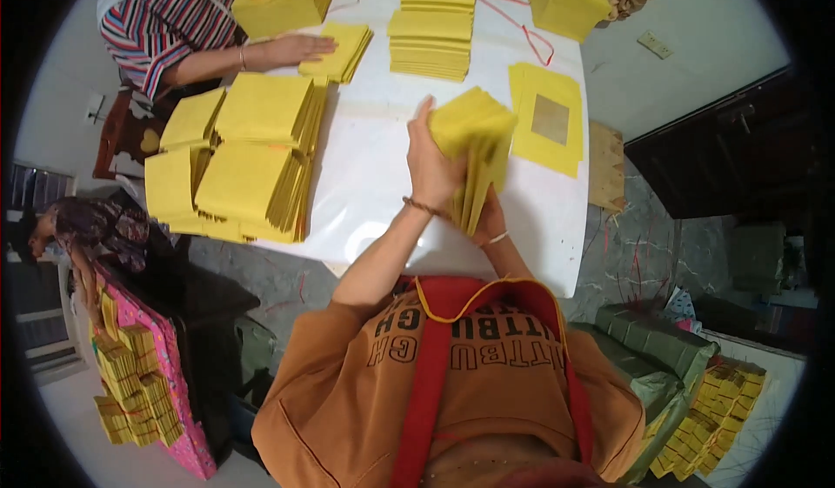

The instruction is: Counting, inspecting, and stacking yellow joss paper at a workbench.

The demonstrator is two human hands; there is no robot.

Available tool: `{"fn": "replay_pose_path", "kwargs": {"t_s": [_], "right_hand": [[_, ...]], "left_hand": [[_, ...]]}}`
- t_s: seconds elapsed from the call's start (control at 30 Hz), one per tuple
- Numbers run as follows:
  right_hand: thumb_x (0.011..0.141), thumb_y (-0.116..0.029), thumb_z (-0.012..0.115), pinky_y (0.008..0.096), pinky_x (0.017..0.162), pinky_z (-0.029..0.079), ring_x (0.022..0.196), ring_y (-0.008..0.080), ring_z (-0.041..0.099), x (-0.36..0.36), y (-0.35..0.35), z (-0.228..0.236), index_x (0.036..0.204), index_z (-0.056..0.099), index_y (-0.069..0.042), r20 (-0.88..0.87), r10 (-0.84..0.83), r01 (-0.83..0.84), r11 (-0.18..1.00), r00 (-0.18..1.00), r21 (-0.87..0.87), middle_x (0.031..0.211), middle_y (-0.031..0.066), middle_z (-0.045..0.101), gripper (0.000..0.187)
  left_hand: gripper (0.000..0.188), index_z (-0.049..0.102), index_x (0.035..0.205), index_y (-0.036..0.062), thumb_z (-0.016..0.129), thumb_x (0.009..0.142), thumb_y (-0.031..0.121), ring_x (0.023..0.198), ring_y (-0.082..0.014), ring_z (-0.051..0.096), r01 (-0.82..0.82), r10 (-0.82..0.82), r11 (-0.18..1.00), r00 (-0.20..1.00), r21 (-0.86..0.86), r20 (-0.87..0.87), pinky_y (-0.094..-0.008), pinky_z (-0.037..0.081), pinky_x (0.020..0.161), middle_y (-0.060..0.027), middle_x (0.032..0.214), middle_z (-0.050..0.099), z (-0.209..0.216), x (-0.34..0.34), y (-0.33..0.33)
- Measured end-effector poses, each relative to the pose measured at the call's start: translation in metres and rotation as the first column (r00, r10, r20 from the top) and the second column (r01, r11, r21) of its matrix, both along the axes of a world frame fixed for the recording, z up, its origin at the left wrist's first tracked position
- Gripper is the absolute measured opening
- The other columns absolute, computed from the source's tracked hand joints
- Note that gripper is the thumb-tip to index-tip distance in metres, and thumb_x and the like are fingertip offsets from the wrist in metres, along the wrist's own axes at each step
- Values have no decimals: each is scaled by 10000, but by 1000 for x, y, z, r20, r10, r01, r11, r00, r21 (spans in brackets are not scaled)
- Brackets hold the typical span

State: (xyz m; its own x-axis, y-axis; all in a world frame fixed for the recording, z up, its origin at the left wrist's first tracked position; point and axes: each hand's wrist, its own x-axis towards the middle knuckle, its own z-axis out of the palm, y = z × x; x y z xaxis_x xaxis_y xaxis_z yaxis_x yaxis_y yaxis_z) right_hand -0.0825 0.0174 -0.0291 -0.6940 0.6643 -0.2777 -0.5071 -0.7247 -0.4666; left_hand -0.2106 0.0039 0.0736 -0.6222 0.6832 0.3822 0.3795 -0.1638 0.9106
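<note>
Over the near right part of the white table (365,175) I hold a stack of yellow paper sheets (474,127) upright and tilted. My left hand (435,164) grips its left side, thumb up along the edge. My right hand (492,217) is wrapped round the lower right side, its fingers partly hidden behind the paper. The lower edges of the sheets fan apart and are a little blurred. Just right of the stack, flat yellow sheets (524,110) lie on the table, the top one with a brownish square (551,120) in its middle.
Piled yellow stacks (252,149) fill the table's left side, with more stacks (430,31) at the far middle. Red string (535,40) lies far right. A co-worker's hand (304,49) rests on a small stack. Another person bends over a pink-covered table (161,349). Green wrapped bundles (648,357) stand right.
</note>
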Motion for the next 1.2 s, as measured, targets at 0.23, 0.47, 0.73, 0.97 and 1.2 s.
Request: {"fn": "replay_pose_path", "kwargs": {"t_s": [0.23,0.47,0.73,0.97,1.2], "right_hand": [[871,-539,375,412,906,444,1153,209,460,-2,-4,7,1357,280,-218,-331,206,-257,959,921,-117,1359,21,362,590],[863,-567,357,324,569,536,903,169,593,1,5,5,1221,441,-241,-335,268,-300,953,903,-44,1095,-12,576,491],[884,-408,469,327,629,532,916,176,588,21,17,-57,1182,488,-142,-455,185,-251,964,871,-88,1063,28,588,399],[840,-308,579,349,742,514,934,204,589,66,34,-9,1142,486,-45,273,-26,1,996,962,89,1026,88,592,411],[672,-385,706,406,689,485,794,327,610,82,53,-4,1030,522,-67,879,-448,-654,618,164,437,902,160,624,513]], "left_hand": [[587,536,1138,123,684,571,143,927,-296,443,133,-119,991,806,-19,-579,-389,345,741,-120,1011,451,15,21,0],[579,528,1129,133,684,571,125,923,-299,447,163,-161,985,750,-57,-641,-388,349,745,-128,1032,449,23,14,6],[647,431,1178,70,710,596,111,984,-342,469,193,-205,979,918,-71,-340,-387,407,831,-167,1055,465,36,-9,15],[702,381,1204,11,740,608,101,1017,-248,498,62,-63,996,998,-59,-12,-325,419,871,-158,1124,465,28,-59,16],[675,318,1241,18,692,679,28,969,-251,529,-106,68,984,967,144,244,-329,460,820,-176,1102,481,39,-97,23]]}}
